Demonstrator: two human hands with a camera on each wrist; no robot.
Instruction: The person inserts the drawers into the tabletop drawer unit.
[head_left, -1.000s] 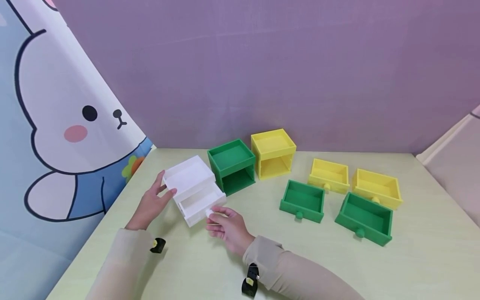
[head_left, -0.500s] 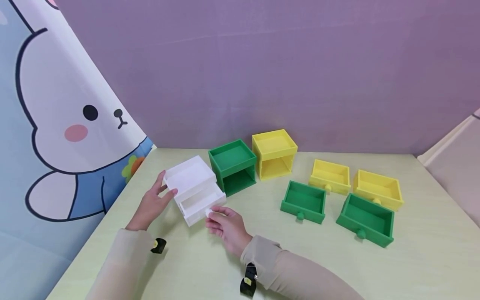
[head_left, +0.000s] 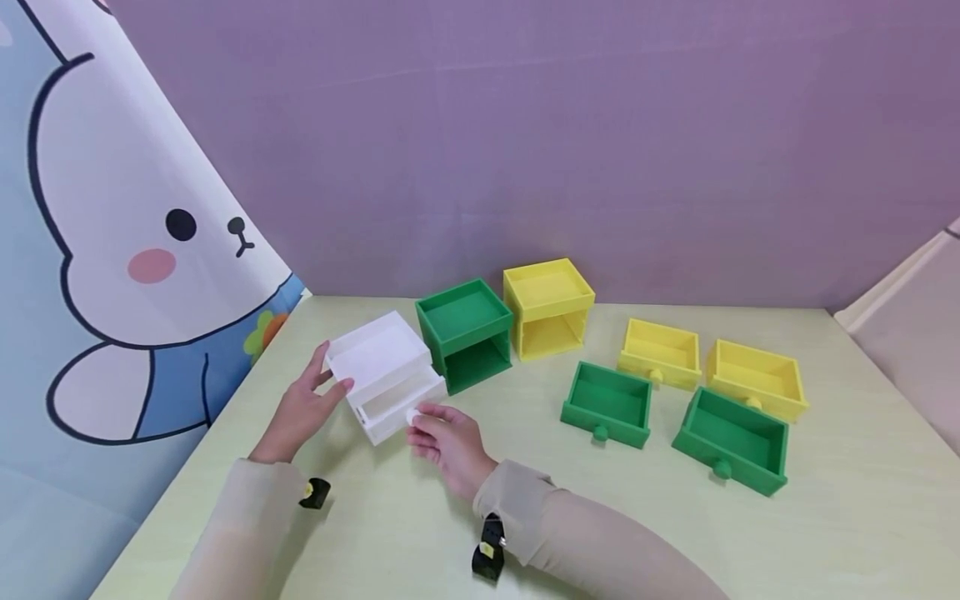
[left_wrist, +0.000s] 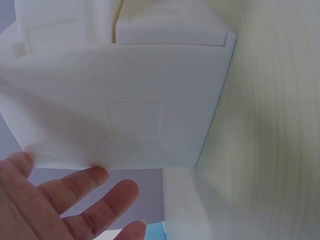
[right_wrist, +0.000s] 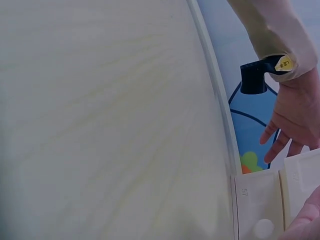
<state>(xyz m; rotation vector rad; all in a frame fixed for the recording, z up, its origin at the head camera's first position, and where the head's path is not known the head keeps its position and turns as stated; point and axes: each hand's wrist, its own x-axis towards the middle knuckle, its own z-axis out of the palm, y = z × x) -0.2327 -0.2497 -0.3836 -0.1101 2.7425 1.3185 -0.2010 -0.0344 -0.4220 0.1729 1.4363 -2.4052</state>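
Note:
In the head view a white mini cabinet (head_left: 381,354) stands tilted toward the left side of the table, a white drawer (head_left: 401,396) sticking out of its front. My right hand (head_left: 453,446) pinches the drawer's round white knob (head_left: 412,416) between thumb and fingertips. At the cabinet's back left corner is my left hand (head_left: 296,408), touching it with thumb and fingers. Its fingers (left_wrist: 95,175) spread fairly straight along the back edge in the left wrist view. Two white drawer fronts appear in the right wrist view, one bearing a knob (right_wrist: 263,228).
Behind and right of the white cabinet stand a green cabinet (head_left: 467,333) and a yellow cabinet (head_left: 549,307) with bare openings. Farther right lie two green drawers (head_left: 609,398) and two yellow drawers (head_left: 662,348). A purple cloth (head_left: 487,150) hangs behind the table.
The white drawer has slid a little farther into the cabinet, and my right hand has moved up and left with its knob. My left hand stays in place.

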